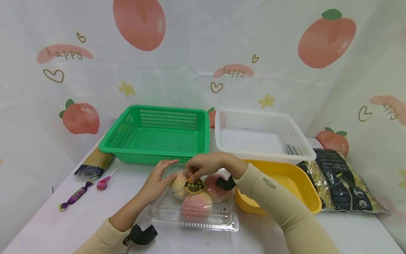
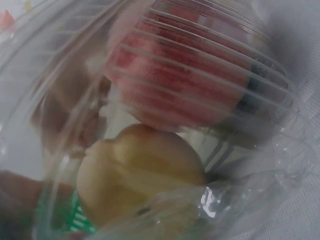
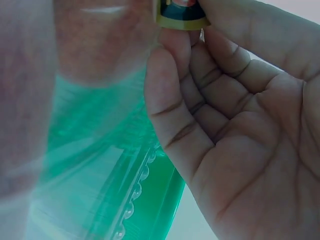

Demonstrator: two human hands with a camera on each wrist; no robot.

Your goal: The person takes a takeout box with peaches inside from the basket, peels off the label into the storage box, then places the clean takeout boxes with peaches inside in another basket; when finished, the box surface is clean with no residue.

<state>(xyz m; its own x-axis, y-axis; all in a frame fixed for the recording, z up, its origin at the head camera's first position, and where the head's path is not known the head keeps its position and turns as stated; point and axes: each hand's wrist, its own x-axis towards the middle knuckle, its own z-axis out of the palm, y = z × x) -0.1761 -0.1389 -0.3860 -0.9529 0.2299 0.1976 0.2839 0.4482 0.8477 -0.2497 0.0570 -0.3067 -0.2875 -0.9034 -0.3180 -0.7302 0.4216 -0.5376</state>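
At the near centre of the worktop [image 1: 47,225] lies a clear clamshell box [image 1: 193,211] of peaches, just before the green basket [image 1: 155,135]. Left hand [image 1: 157,181], fingers straight, presses its left side, seemingly to steady it; right hand [image 1: 203,165] pinches the round label [image 1: 194,186] on the lid, apparently to lift it.
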